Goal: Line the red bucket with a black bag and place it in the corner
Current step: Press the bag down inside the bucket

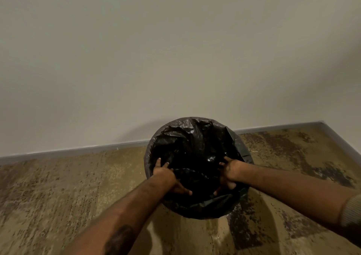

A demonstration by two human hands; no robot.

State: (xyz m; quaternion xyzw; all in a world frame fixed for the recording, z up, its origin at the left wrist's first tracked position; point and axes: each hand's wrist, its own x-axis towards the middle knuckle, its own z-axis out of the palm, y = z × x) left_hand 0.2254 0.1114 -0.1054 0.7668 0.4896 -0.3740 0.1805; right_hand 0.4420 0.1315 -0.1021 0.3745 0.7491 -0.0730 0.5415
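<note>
A round bucket stands on the floor close to the wall, wholly wrapped in a black bag (195,137) that is folded over its rim, so no red shows. My left hand (168,176) grips the near-left part of the rim over the bag, fingers inside and thumb along the edge. My right hand (228,172) holds the near-right part of the rim the same way. Crumpled black plastic fills the inside of the bucket.
A pale wall (175,59) rises right behind the bucket, with a grey skirting board (78,150) at its foot. The room corner (321,122) lies to the right. The floor (68,186) is mottled brown with dark patches.
</note>
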